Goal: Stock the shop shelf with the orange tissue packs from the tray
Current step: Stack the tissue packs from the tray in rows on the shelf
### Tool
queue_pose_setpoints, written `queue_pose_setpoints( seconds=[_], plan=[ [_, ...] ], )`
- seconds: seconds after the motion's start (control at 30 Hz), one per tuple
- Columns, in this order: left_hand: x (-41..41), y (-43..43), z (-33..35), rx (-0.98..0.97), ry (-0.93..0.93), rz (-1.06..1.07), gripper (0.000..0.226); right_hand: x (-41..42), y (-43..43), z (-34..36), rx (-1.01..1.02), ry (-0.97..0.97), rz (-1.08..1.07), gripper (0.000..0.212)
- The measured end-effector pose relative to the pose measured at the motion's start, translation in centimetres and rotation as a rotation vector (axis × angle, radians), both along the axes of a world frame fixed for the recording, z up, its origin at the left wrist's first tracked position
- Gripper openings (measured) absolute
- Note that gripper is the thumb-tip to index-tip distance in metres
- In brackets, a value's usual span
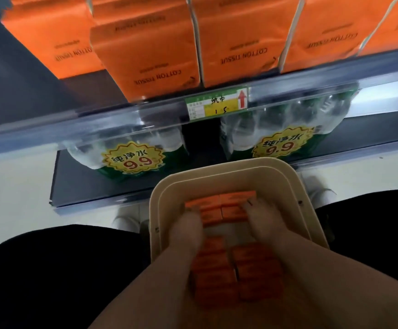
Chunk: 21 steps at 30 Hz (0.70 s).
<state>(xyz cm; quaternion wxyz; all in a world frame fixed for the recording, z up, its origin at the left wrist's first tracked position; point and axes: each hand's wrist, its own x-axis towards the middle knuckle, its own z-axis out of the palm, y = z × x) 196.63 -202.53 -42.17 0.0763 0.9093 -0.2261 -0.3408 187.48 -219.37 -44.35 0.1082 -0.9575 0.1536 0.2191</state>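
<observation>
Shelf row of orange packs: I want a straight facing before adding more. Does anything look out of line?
Yes. The second pack from the left sits further forward than the packs beside it. Its front edge reaches the shelf's clear front strip, just left of the price tag, while the others stop short of it.
</observation>
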Motion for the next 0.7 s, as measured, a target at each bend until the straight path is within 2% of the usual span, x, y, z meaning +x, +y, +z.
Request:
queue_pose_setpoints(
  seconds=[0.17, 0.3, 0.47, 0.57, 0.7],
  plan=[
    [-0.1, -0.1, -2.5, -0.006, -0.015, -0.015, 0.038, 0.4, 0.9, -4.0, -0.025, 0.008, -0.028, 0.043],
    [-0.1, 0.4, -3.6, 0.011, -0.042, -0.037, 0.039, 0.7, 1.8, -5.9, -0.088, -0.021, -0.074, 0.031],
    [0.3, 1.5, -4.3, 0.062, -0.037, -0.063, 0.041, 0.4, 1.8, -6.4, -0.168, -0.102, -0.095, 0.033],
    [0.8, 0.8, -4.3, 0.112, -0.092, -0.088, 0.038, -0.5, 1.3, -5.7, -0.123, -0.097, -0.114, 0.040],
    [1.1, -0.7, -5.0, 0.167, -0.193, -0.244, 0.034, -2.3, 1.2, -4.4, -0.062, -0.121, -0.157, 0.049]
  ],
)
